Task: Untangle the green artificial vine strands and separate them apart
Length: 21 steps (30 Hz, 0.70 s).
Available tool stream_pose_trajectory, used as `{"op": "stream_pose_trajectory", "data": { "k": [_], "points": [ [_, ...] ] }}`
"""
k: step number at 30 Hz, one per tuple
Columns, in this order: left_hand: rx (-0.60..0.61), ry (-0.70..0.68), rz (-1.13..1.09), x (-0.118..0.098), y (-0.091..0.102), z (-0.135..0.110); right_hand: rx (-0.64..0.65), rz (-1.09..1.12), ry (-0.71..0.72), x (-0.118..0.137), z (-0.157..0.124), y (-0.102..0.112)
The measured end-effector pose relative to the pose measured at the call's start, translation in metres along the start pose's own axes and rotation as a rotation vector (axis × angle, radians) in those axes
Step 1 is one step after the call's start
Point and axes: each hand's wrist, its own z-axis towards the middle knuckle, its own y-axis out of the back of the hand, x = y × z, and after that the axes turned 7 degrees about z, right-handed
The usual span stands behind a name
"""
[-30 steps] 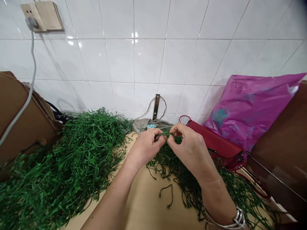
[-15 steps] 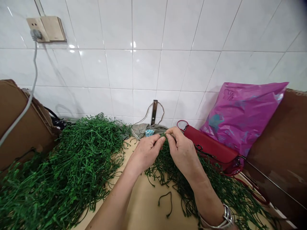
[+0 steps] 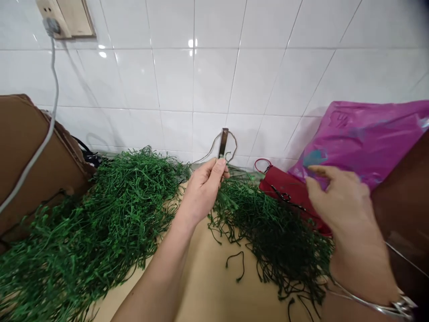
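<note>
My left hand (image 3: pixel 204 188) is closed in a pinch in front of the wall, with thin green knotted cord (image 3: pixel 228 155) sticking out past the thumb. To the right, my right hand (image 3: pixel 342 210) hangs over the red bag, blurred by motion, its thumb and forefinger apart and nothing visible between them. Below and between the hands lies a pile of dark green knotted cords (image 3: pixel 278 228). A larger, brighter green heap of cords (image 3: pixel 134 205) spreads to the left of my left arm. One loose cord (image 3: pixel 243 264) lies on the tan tabletop (image 3: pixel 214 286).
A red handbag (image 3: pixel 284 183) and a purple plastic bag (image 3: pixel 365 138) stand at the right. Cardboard boxes (image 3: pixel 30 147) flank the left side. A dark metal bracket (image 3: pixel 223 138) stands against the tiled wall. A grey cable (image 3: pixel 53 98) hangs from the socket (image 3: pixel 50 22).
My right hand has left my left hand and swung right, its fingers parting. My left hand keeps its pinch. The view has shifted a little, so the wall things sit higher.
</note>
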Motion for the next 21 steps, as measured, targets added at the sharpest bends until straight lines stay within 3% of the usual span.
{"op": "stream_pose_trajectory", "data": {
  "k": [2, 3, 4, 7, 9, 12, 16, 18, 21],
  "points": [
    [0.054, -0.023, 0.031, 0.001, -0.002, 0.000, -0.069, 0.040, -0.007, 0.027, -0.009, 0.011],
    [0.086, -0.038, 0.068, 0.000, -0.004, 0.000, -0.030, 0.155, -0.023, 0.042, -0.015, 0.014],
    [0.114, -0.056, 0.116, -0.001, -0.005, -0.001, 0.024, 0.281, -0.031, 0.056, -0.020, 0.014],
    [0.149, -0.118, 0.248, -0.005, -0.009, -0.004, 0.354, 0.508, 0.073, 0.090, -0.035, 0.003],
    [0.139, -0.146, 0.327, -0.006, -0.011, -0.005, 0.460, 0.600, 0.126, 0.100, -0.042, -0.009],
    [0.157, -0.164, 0.472, -0.005, -0.015, -0.007, 0.433, 0.627, 0.129, 0.097, -0.054, -0.024],
    [0.237, -0.111, 0.698, 0.006, -0.022, -0.015, 0.364, 0.460, 0.092, 0.080, -0.078, -0.035],
    [0.284, -0.070, 0.818, 0.018, -0.024, -0.025, 0.390, 0.411, 0.053, 0.071, -0.095, -0.043],
    [0.311, -0.040, 0.918, 0.048, -0.024, -0.050, 0.483, 0.558, -0.056, 0.063, -0.123, -0.061]
  ]
}}
